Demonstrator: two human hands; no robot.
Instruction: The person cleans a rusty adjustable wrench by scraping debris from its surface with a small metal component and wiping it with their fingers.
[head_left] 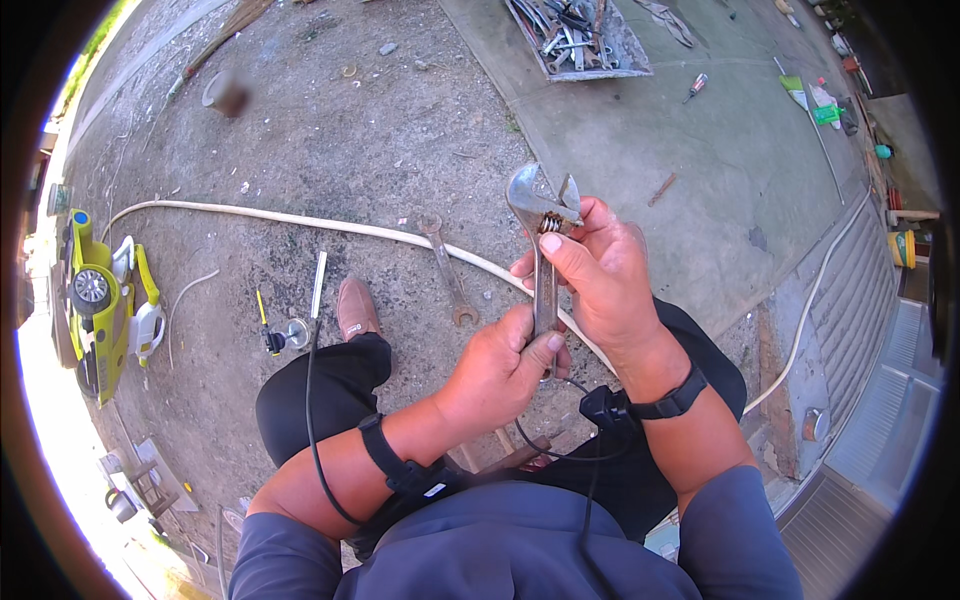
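One adjustable wrench (545,292) clamped in the grip of left hand (494,372) and right hand (608,278)

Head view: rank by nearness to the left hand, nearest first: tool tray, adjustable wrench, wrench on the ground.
From the left hand:
1. Adjustable wrench, held in it.
2. Wrench on the ground, ahead and slightly left.
3. Tool tray, far ahead, slightly right.
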